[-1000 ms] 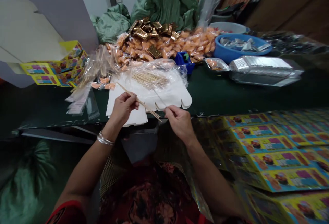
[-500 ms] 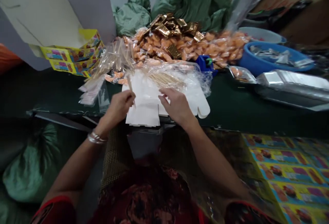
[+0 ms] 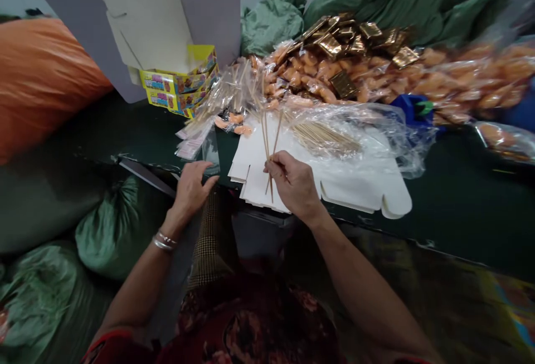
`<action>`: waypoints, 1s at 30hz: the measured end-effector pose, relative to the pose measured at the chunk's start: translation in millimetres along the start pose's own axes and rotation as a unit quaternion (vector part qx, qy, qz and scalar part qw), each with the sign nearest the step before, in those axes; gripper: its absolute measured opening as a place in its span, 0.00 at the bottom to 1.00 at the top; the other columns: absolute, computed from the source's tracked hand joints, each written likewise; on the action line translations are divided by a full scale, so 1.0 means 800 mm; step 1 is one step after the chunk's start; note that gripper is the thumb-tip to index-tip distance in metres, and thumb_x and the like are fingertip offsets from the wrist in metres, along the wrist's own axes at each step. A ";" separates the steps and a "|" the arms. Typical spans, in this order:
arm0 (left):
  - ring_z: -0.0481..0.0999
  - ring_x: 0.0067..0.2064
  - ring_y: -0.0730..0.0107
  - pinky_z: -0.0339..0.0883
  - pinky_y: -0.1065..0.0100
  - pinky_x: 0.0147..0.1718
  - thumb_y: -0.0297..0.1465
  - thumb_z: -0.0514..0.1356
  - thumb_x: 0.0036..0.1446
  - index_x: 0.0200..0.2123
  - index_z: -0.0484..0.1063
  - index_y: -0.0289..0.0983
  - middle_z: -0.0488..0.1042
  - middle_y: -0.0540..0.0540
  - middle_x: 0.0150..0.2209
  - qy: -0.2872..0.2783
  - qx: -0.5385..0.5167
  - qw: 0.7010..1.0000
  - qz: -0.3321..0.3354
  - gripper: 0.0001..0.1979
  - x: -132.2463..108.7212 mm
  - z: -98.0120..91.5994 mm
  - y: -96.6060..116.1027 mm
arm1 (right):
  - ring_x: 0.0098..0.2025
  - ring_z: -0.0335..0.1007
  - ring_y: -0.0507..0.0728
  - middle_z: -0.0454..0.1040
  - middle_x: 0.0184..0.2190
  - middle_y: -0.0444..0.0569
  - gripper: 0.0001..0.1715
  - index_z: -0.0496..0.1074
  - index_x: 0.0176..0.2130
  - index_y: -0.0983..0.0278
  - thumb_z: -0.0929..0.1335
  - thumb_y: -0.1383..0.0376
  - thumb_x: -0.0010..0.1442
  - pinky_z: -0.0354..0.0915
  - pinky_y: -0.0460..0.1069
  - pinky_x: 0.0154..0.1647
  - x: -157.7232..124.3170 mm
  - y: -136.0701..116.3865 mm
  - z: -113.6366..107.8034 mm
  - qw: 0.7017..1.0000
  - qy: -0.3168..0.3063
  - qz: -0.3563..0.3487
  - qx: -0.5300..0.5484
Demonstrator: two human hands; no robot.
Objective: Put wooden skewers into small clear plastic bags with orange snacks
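Note:
Pinched in my right hand are a few thin wooden sticks, held upright and fanned apart above white flattened cardboard. My left hand holds nothing, thumb and fingers apart, at the table's front edge. Just beyond its fingertips lies a clear plastic bag, beside pale pink-printed packets. A bundle of loose sticks rests on clear plastic wrap on the cardboard, to the right of the held sticks. Bagged sticks are heaped behind the packets.
Wrapped orange pieces form a long pile at the back, topped by gold foil packets. Yellow printed boxes stand at back left. A blue holder sits right of the plastic. Green sacks and an orange sack are at left.
The view has swung left. Earlier my left hand held a stick; now it is open and farther left, while my right hand has come to hold a few sticks.

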State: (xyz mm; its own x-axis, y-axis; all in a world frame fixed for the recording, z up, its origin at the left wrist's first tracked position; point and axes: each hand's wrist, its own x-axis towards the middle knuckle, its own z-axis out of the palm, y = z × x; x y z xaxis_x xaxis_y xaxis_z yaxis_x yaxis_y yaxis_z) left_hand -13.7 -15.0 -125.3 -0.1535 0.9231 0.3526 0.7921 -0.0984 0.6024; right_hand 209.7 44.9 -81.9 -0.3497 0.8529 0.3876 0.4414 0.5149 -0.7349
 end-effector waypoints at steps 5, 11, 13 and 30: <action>0.67 0.55 0.47 0.60 0.47 0.53 0.34 0.59 0.58 0.52 0.70 0.35 0.72 0.35 0.53 -0.050 0.190 0.973 0.118 0.19 -0.020 0.003 -0.055 | 0.26 0.70 0.53 0.76 0.26 0.48 0.10 0.65 0.40 0.65 0.57 0.68 0.67 0.59 0.46 0.29 0.021 0.001 0.002 0.972 -0.192 0.043 -0.131; 0.67 0.54 0.50 0.61 0.48 0.53 0.31 0.56 0.59 0.54 0.70 0.37 0.72 0.37 0.53 -0.046 0.195 0.970 0.136 0.19 -0.026 0.011 -0.059 | 0.34 0.74 0.59 0.77 0.32 0.56 0.13 0.71 0.43 0.65 0.61 0.74 0.63 0.57 0.48 0.28 0.037 -0.008 0.051 0.859 -0.355 -0.094 -0.356; 0.67 0.54 0.50 0.60 0.48 0.53 0.31 0.56 0.59 0.53 0.70 0.37 0.72 0.37 0.53 -0.043 0.187 0.972 0.134 0.18 -0.025 0.011 -0.062 | 0.34 0.75 0.60 0.78 0.33 0.57 0.11 0.72 0.43 0.66 0.63 0.73 0.61 0.59 0.48 0.29 0.038 -0.008 0.064 0.844 -0.369 -0.121 -0.369; 0.67 0.55 0.50 0.58 0.48 0.55 0.27 0.56 0.58 0.50 0.72 0.32 0.73 0.34 0.51 -0.069 0.072 0.984 0.146 0.16 -0.026 0.015 -0.062 | 0.41 0.76 0.62 0.78 0.37 0.64 0.15 0.71 0.45 0.70 0.59 0.73 0.63 0.68 0.51 0.38 0.099 -0.046 0.157 0.870 -0.280 -0.046 -0.404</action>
State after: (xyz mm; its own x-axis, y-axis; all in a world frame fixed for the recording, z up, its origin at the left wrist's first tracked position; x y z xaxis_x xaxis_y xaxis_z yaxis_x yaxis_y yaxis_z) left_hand -43.0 -25.0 -171.1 0.1667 0.9061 0.3887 0.8673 -0.3223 0.3794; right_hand 62.1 82.6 -93.6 -0.6618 0.7459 -0.0748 0.7479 0.6638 0.0024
